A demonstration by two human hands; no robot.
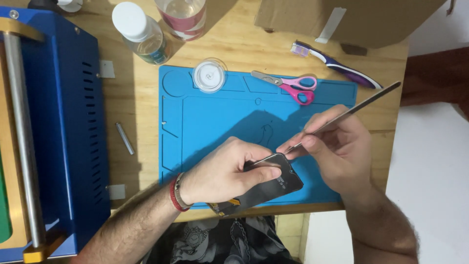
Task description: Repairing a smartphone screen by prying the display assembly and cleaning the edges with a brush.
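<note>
My left hand [222, 173] grips a black phone [273, 188] and holds it tilted over the front part of the blue work mat [215, 122]. My right hand [337, 149] pinches a long thin metal tool [359, 106], like a pen. The tool's tip touches the phone's upper edge, right beside my left thumb. The lower part of the phone is hidden under my left palm. A red band circles my left wrist.
A blue metal machine [53, 127] with a steel roller fills the left side. On the wooden table lie pink scissors [293, 85], a round clear container [210, 75], two bottles [141, 32], a purple toothbrush [337, 64], a small metal rod [124, 138] and a cardboard box [342, 19].
</note>
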